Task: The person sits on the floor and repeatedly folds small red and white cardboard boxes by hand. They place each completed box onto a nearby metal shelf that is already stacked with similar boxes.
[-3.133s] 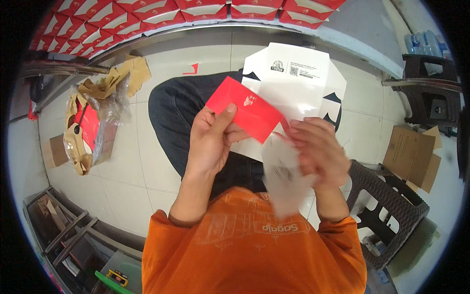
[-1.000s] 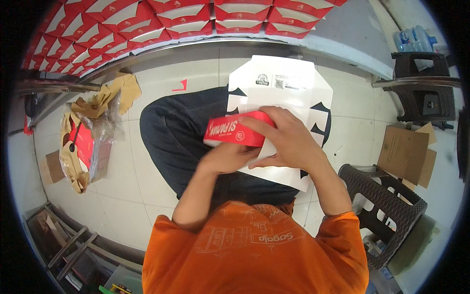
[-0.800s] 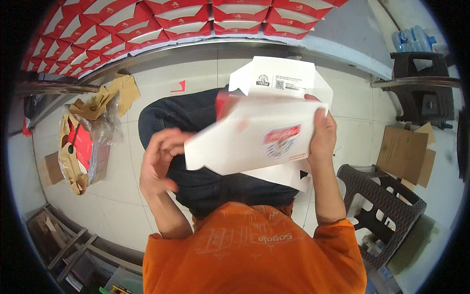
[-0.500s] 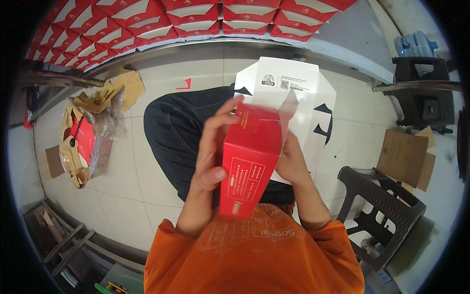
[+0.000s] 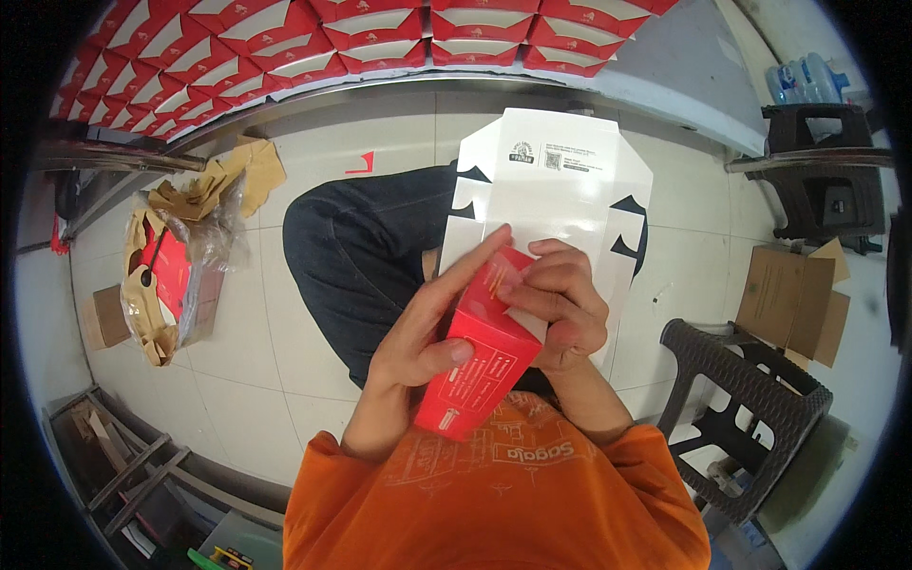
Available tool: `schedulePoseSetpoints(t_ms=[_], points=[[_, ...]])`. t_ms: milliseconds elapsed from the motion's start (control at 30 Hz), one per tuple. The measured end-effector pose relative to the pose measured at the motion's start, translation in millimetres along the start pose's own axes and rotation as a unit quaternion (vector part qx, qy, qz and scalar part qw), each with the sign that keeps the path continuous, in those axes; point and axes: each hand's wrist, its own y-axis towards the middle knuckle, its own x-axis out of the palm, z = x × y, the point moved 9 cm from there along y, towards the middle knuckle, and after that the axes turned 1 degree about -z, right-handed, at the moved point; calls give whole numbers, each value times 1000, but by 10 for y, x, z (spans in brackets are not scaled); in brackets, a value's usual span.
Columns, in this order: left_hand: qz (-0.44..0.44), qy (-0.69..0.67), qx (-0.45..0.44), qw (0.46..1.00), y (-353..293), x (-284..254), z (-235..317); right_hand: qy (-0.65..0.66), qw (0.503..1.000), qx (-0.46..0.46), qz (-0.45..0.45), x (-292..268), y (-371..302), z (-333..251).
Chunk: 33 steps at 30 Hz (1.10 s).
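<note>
A red cardboard box [image 5: 472, 375] with pale print is held tilted in front of my orange shirt. My left hand [image 5: 415, 332] grips its left side, thumb on the printed face and fingers stretched along the far edge. Bent fingers of my right hand [image 5: 568, 309] press on the far end of the box, by its corner and flap; part of that end is hidden under them. Beyond the hands, a flat white die-cut carton sheet [image 5: 546, 204] with black print and dark notches lies over my leg.
Stacked red-and-white boxes [image 5: 370, 38] line the far side. To the left, a torn brown-paper and plastic bundle [image 5: 176, 275] holds red sheets. A dark plastic stool [image 5: 750, 408] and an open brown carton [image 5: 784, 299] stand at right. A small red scrap [image 5: 361, 163] lies on the tiles.
The box has tilted over and come down slightly. My right hand has moved from behind its right side onto the far end, and the raised flap there is now folded down.
</note>
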Motion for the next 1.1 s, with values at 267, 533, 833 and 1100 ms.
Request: schedulePoseSetpoints(t_ms=[267,533,833,1100], points=[[91,-247,274,925,-54,-438,215,182,897,334,-226,354,-424,652],[189,139,26,972,-330,-826,-84,121,959,224,-123,-148,-215,847],[388,154,153,895,-341,-960,-402,116,968,223,-14,20,-319,857],[323,224,160,905,-177,-887,-439,89,976,199,-29,76,-381,1119]])
